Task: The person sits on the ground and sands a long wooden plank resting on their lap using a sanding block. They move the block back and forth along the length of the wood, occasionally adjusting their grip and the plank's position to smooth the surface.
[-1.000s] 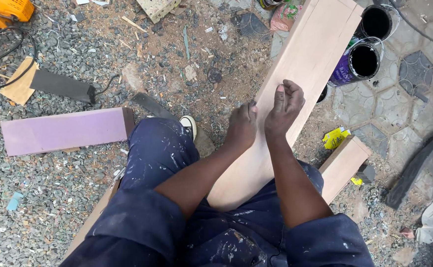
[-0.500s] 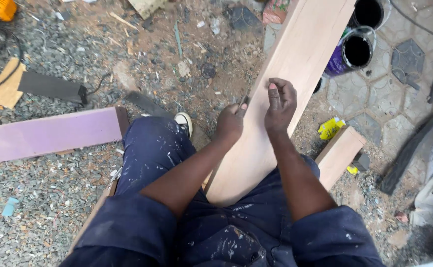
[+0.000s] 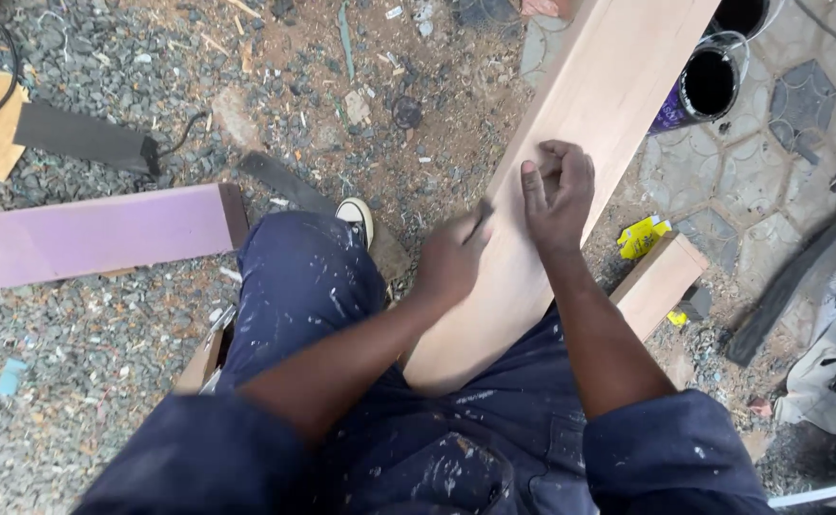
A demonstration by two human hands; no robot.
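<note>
The board [image 3: 608, 95] is lying bare toward 1 o'clock of the hands [image 3: 504, 229]; paint cans [image 3: 709, 86] are crowding at 2, a wood block [image 3: 661, 281] at 4, the knee [image 3: 303, 277] at 9.

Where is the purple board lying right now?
In the head view, the purple board lies flat on the gravel at the left, beside the person's left knee and just below a dark flat strip.

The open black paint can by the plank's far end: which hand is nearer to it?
Right. The right hand rests on the plank, below-left of the paint can; the left hand, gripping a thin tool, lies farther left.
</note>
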